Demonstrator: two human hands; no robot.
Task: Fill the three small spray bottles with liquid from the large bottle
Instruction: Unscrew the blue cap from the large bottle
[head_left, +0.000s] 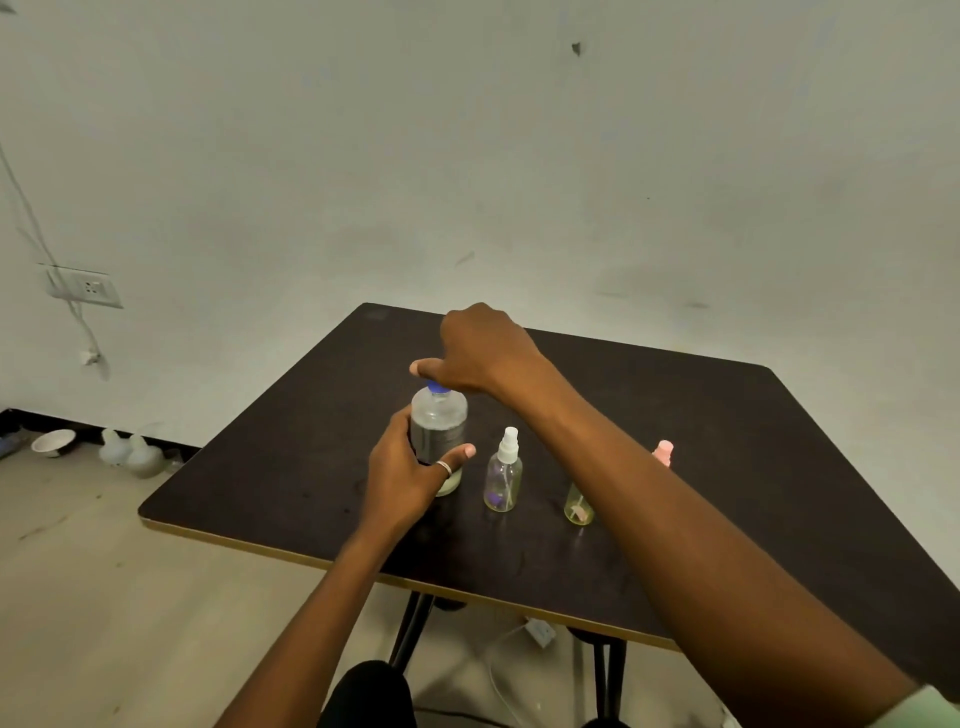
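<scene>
Bare grey wall, pale floor, dark square table (291, 467) w/ a light edge strip, standing on black legs. Nearest me, under the table, a white cable and small plug box (540, 631) lie on the floor.

On the tabletop, my left hand (402, 475) is clamped round the lower body of the large bottle (439, 415), thumb across the front, ring on it. Bottle's upright, toward the left-centre of the table, clear w/ liquid up to roughly the shoulder. Just right of it stands a small spray bottle w/ white sprayer (503, 475), looks empty. Further right, second small bottle (578, 506), its top hidden behind my right forearm. A pink sprayer top (663, 451) pokes out past the arm, prob the third bottle; body hidden, can't confirm.

Above the big bottle, my right hand (485, 353) sits over the blue cap (435, 387), fingers curled down at it. Can't tell if they're actually gripping it, cap mostly covered.

Far left by the wall: a socket plate w/ dangling wire, a white bowl and pale bottles on the floor.

My read: cap's coming off, no filling done yet. Risks: if my left grip is slack the bottle spins or tips w/ the twist and spills. My right forearm hangs over the small bottles, so a low swing back could knock them down. Narrow necks mean easy overspill when pouring.
</scene>
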